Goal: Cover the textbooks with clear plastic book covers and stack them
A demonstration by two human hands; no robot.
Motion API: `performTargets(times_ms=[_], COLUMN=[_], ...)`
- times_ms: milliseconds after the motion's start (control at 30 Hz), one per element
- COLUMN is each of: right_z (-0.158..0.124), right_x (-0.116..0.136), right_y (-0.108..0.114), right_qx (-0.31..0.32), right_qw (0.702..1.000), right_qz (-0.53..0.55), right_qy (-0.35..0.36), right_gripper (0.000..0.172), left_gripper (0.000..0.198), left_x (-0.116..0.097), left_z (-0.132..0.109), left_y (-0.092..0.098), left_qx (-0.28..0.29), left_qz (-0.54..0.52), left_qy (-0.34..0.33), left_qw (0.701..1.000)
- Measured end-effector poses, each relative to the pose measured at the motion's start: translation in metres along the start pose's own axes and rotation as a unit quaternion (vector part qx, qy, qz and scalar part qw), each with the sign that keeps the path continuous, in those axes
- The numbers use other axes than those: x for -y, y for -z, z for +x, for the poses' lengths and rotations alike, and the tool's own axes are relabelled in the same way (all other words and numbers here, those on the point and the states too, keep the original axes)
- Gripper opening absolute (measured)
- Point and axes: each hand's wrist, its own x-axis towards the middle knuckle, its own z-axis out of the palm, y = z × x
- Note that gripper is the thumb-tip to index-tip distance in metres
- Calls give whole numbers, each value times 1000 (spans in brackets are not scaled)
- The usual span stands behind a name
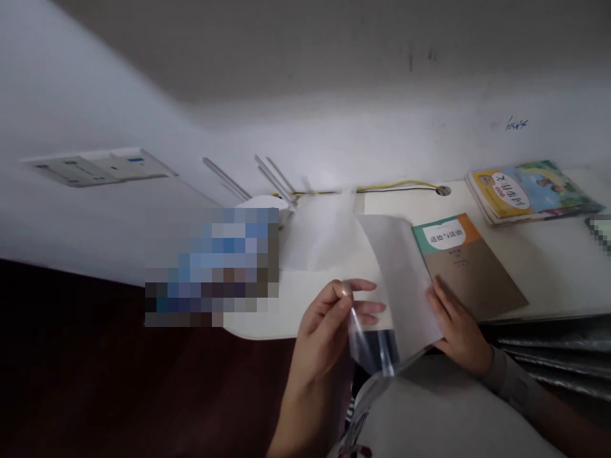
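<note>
My left hand (324, 331) pinches the edge of a clear plastic film (398, 280) between thumb and fingers. The film runs up and across a textbook (465, 267) with a teal, orange and brown cover and the printed title 道德与法治. The book lies on a white desk (548, 273), upside down to me. My right hand (458, 318) curls over the book's near edge with the film under its fingers. The film's far end fades out over the desk, and its exact outline is hard to see.
A stack of colourful picture books (532, 191) sits at the back right. A yellow cable (382, 187) runs along the wall into a desk grommet. A white router with antennas (274, 181) stands behind a pixelated patch. My grey lap lies below the desk edge.
</note>
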Motion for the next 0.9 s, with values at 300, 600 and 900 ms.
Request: performTargets(times_ms=[300,600,900], right_z=[0,3,21], right_x=[-42,-92,-119], right_y=[46,74,66], right_qx=[-32,-177,-211], right_qw=[955,864,939], right_qz=[231,301,-3], right_qy=[-184,-362,-273], right_gripper=[28,50,80], left_gripper=[32,57,28], left_x=[44,108,92], left_z=[45,127,140], left_y=[-26,4,-6], left_qx=[10,18,17], left_qz=[316,324,537], left_qy=[-269,-44,-35], left_qw=[910,945,842])
